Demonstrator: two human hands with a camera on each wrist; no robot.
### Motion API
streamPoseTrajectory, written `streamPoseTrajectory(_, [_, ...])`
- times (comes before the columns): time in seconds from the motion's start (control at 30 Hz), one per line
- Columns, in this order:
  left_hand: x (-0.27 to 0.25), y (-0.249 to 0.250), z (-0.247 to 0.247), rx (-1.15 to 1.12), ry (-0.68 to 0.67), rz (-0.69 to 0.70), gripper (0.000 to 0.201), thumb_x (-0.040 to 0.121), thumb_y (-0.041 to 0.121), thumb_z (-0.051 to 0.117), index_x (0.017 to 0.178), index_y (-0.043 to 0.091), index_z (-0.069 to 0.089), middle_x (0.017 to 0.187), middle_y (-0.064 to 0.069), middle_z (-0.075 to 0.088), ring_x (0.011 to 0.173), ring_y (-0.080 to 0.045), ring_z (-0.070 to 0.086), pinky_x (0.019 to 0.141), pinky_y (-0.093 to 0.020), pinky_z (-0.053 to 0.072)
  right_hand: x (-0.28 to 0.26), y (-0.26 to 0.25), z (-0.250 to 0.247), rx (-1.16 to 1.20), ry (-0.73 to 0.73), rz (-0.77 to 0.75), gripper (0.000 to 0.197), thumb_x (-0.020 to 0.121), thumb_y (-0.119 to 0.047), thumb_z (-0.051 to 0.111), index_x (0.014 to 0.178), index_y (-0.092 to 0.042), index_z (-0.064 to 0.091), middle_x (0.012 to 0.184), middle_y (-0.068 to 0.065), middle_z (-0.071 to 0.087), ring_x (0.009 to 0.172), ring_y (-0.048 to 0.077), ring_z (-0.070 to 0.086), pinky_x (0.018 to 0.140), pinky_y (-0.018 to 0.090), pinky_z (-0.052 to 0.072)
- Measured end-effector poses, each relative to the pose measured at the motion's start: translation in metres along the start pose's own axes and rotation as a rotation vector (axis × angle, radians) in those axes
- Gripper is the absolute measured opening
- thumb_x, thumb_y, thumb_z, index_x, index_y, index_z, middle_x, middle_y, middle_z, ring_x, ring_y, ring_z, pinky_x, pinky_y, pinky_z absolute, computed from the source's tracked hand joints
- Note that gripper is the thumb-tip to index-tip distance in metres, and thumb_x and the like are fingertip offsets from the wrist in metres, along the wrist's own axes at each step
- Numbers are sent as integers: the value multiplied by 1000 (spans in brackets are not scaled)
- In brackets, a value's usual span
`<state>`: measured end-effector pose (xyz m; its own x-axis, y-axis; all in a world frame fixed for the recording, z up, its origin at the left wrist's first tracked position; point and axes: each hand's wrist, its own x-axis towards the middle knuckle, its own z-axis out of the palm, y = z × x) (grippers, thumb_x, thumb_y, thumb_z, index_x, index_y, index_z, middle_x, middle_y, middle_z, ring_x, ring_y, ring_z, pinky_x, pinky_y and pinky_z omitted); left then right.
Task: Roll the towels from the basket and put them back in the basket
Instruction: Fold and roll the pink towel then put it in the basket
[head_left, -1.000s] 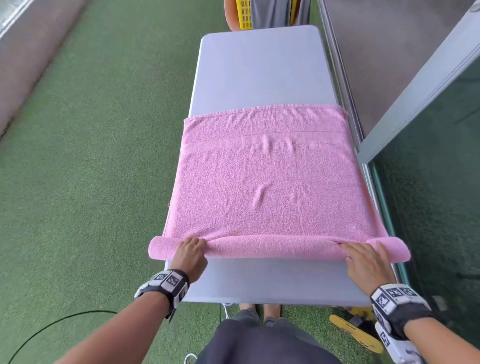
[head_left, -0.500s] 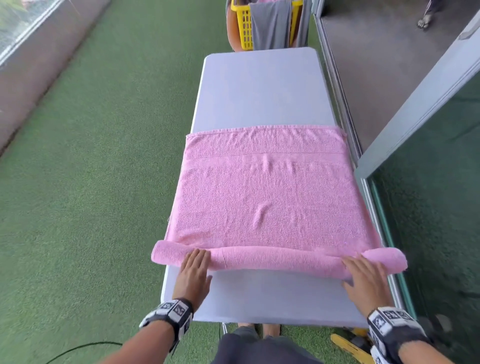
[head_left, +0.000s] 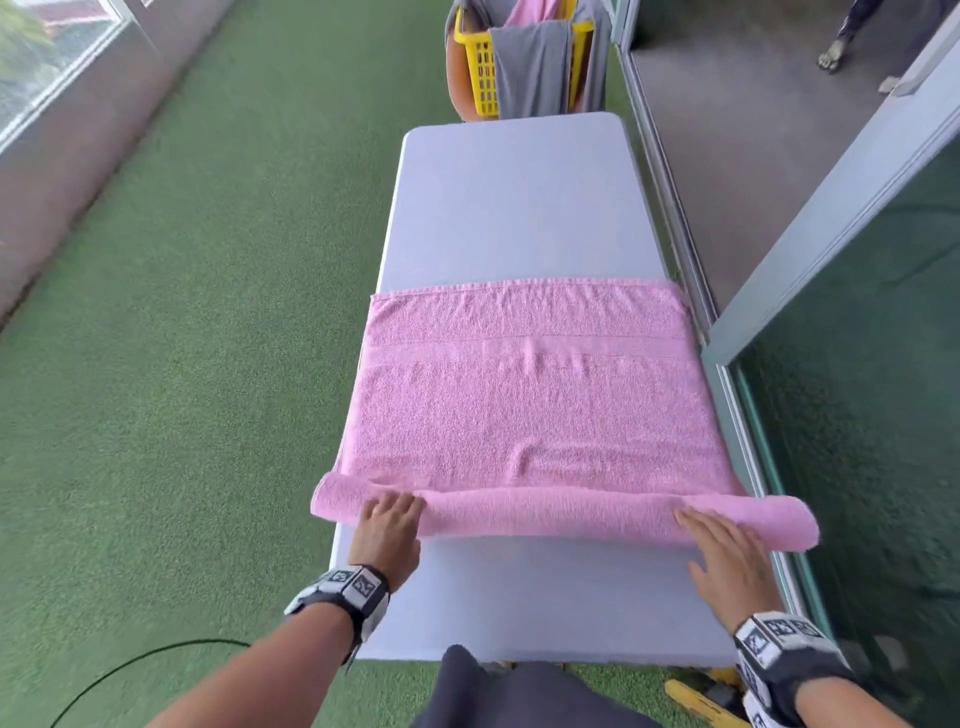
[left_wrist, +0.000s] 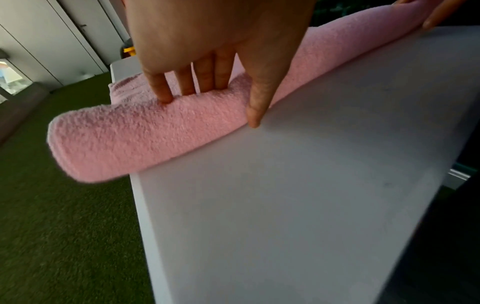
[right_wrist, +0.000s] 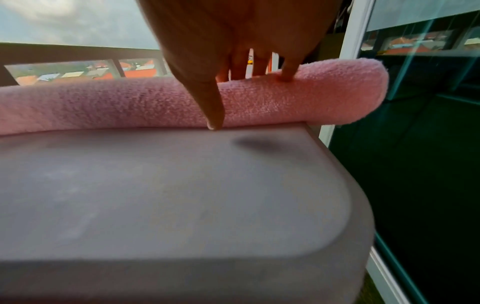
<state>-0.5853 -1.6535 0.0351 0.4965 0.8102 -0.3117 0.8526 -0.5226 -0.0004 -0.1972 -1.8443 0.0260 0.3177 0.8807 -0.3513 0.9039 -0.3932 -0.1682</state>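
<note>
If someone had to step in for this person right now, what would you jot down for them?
Left hand: straight fingers pressing on the rolled part of the pink towel, near its left end.
Right hand: the same, near the right end.
Towel: lies across the white table; only the near edge is rolled, and both roll ends overhang the table sides.
Yellow basket: past the table's far end, with grey and pink cloth hanging in it.
Done: the roll is started.
Left: roll the flat remainder away from you, put the roll in the basket, then likely the other towels.
</note>
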Motion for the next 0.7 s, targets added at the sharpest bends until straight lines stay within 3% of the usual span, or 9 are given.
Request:
streamPoseTrajectory(0.07, [14, -1, -11, 60, 13, 43, 39, 89, 27, 57, 127, 22, 53, 129, 5, 55, 121, -17, 44, 110, -38, 25, 12, -2, -13, -17, 37, 35, 63, 55, -7, 85, 112, -27, 68, 111, -3, 69, 103, 25, 61, 86, 46, 44])
streamPoseTrajectory(0.13, [29, -3, -23, 31, 26, 50, 36, 91, 31, 53, 126, 25, 55, 129, 6, 55, 120, -16, 45, 109, -38, 23, 32, -6, -36, -71, 83, 29, 48, 71, -18, 73, 115, -36, 64, 120, -12, 64, 111, 18, 56, 90, 41, 35])
streamPoseTrajectory(0.17, [36, -5, -24, -16, 54, 34, 39, 94, 30, 49, 133, 23, 51, 137, 3, 51, 126, -18, 43, 112, -39, 21, 41, -8, -46, -90, 94, 23, 46, 78, -21, 65, 120, -38, 61, 126, -14, 60, 117, 15, 52, 93, 40, 32])
streamPoseTrajectory(0.27, [46, -5, -17, -118, 47, -12, 59, 101, 31, 37, 153, 15, 15, 157, -1, 14, 146, -24, 18, 120, -43, 7, 58, -7, -52, -36, 135, 28, 47, 93, -24, 49, 139, -32, 46, 146, -10, 44, 134, 15, 39, 106, 44, 29])
streamPoseTrajectory(0.33, [41, -6, -11, -74, 16, 17, 73, 93, 38, 56, 152, 14, 20, 156, -1, 21, 145, -25, 19, 119, -42, 5, 57, -8, -42, -11, 39, 26, 57, 97, -37, 43, 150, -25, 26, 157, -7, 25, 145, 15, 21, 115, 45, 21])
streamPoseTrajectory(0.4, [30, -13, -7, -65, -21, 37, 80, 67, 29, 84, 137, 12, 48, 139, -5, 52, 131, -26, 46, 113, -41, 18, 51, -15, -30, -19, -25, 11, 71, 94, -43, 49, 153, -24, 14, 159, -7, 12, 148, 16, 8, 117, 43, 14])
streamPoseTrajectory(0.43, [23, -19, -4, -63, 6, 34, 77, 54, 22, 90, 124, 14, 59, 123, -3, 64, 118, -25, 59, 108, -40, 28, 50, -21, -25, -15, -10, 3, 75, 92, -41, 55, 152, -24, 14, 159, -7, 13, 148, 17, 8, 118, 42, 13])
streamPoseTrajectory(0.5, [9, -31, 3, -100, 57, 7, 70, 47, 11, 91, 110, 17, 63, 106, 0, 71, 102, -22, 66, 101, -41, 40, 49, -32, -17, 28, 39, -23, 77, 85, -32, 66, 150, -22, 25, 157, -3, 25, 147, 19, 15, 119, 44, 15])
streamPoseTrajectory(0.7, [-41, -15, 25, -196, 86, -73, 46, 68, 8, 78, 112, 14, 66, 109, -1, 70, 104, -20, 65, 100, -48, 45, 29, -23, 4, 39, 91, -83, 76, 62, -17, 87, 131, -19, 56, 135, 1, 57, 132, 24, 45, 111, 50, 29])
